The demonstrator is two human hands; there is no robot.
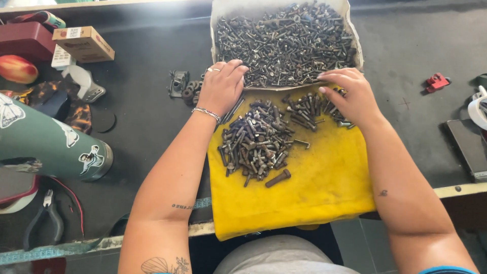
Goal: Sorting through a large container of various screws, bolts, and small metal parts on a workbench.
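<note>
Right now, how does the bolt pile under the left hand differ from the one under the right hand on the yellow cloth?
The left pile is larger and denser, heaped mid-cloth; the right pile is smaller and looser, near the tray.
The left hand rests beside the left pile's upper edge; the right hand partly covers the right pile.
Both hold dark bolts lying on the yellow cloth.

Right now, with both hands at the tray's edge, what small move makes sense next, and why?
Probably the right hand pulling a few more bolts from the tray onto the yellow cloth. Its fingers rest at the rim over the small pile, the left hand beside the big pile.
</note>
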